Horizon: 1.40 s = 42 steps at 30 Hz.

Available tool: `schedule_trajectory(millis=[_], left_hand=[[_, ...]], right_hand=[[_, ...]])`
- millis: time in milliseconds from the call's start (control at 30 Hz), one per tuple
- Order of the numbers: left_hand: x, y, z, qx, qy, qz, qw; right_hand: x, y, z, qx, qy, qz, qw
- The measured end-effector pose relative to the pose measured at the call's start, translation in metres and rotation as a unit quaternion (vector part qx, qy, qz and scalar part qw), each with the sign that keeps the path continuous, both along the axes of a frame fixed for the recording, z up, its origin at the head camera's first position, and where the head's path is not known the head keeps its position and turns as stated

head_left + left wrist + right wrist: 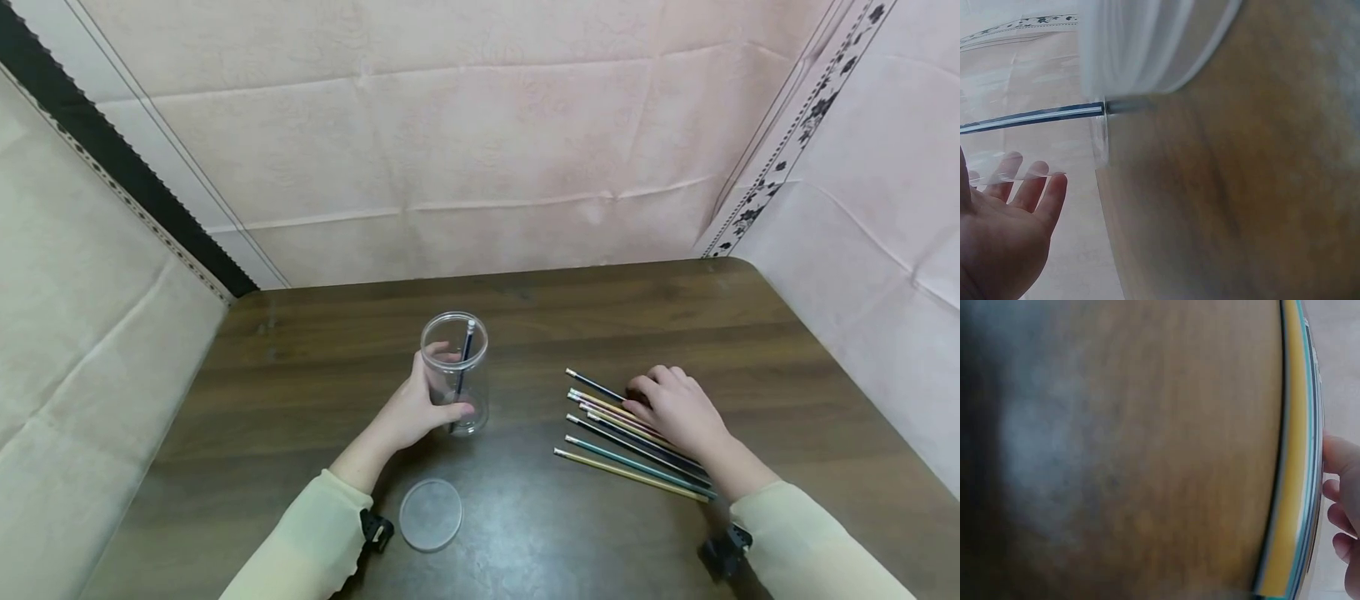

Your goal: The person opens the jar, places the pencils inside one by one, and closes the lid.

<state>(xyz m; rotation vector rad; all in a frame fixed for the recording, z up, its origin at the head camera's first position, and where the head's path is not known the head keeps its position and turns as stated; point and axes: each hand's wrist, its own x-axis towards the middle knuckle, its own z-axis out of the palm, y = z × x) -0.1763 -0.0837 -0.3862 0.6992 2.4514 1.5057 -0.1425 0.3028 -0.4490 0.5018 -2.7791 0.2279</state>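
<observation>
While your left hand (417,406) curls round the clear jar (477,393), keeping it upright on the desk (525,525), one pencil (462,367) leans inside it, eraser end up near the rim. Well to the right, your right hand (678,414) pinches the dark pencil (592,383) at the far edge of a loose row; the other pencils (637,451) lie beneath and just nearer to you. The round lid (431,515) lies flat near your left wrist, in front of the jar.

A clear jar (478,388) stands upright, one dark pencil (463,358) leaning inside, with multicoloured pencils (633,448) fanned to its right
</observation>
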Motion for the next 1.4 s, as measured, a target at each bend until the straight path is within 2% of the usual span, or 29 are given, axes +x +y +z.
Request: schedule_trajectory(millis=[100, 367, 600, 767, 867, 967, 1133, 1267, 1400], left_hand=[[0.000, -0.001, 0.001, 0.002, 0.004, 0.000, 1.0000], [0.001, -0.002, 0.002, 0.001, 0.002, 0.001, 1.0000], [-0.017, -0.007, -0.032, 0.000, 0.006, 0.008, 0.9999], [-0.019, -0.008, -0.037, 0.005, 0.010, 0.005, 0.9999], [-0.019, -0.008, -0.038, 0.008, 0.010, 0.005, 0.9999], [-0.019, -0.007, -0.037, 0.009, 0.012, 0.002, 0.9999], [-0.020, -0.006, -0.036, 0.014, 0.012, -0.002, 0.9998], [-0.019, -0.006, -0.035, 0.014, 0.010, 0.003, 0.9998], [-0.019, -0.006, -0.036, 0.012, 0.011, 0.005, 0.9999]], right_hand=[[-0.002, -0.001, 0.001, 0.009, -0.006, 0.010, 0.9999], [-0.007, -0.007, 0.013, 0.033, -0.054, 0.015, 0.9979], [-0.012, -0.017, 0.025, 0.055, -0.083, 0.027, 0.9946], [-0.015, -0.020, 0.026, 0.056, -0.120, 0.023, 0.9909], [-0.016, -0.021, 0.027, 0.058, -0.121, 0.026, 0.9906], [-0.015, -0.021, 0.032, 0.059, -0.097, 0.038, 0.9928], [-0.017, -0.024, 0.049, 0.069, -0.003, 0.077, 0.9947], [-0.021, -0.034, 0.069, 0.060, 0.076, 0.116, 0.9885], [-0.024, -0.050, 0.096, 0.036, 0.125, 0.147, 0.9805]])
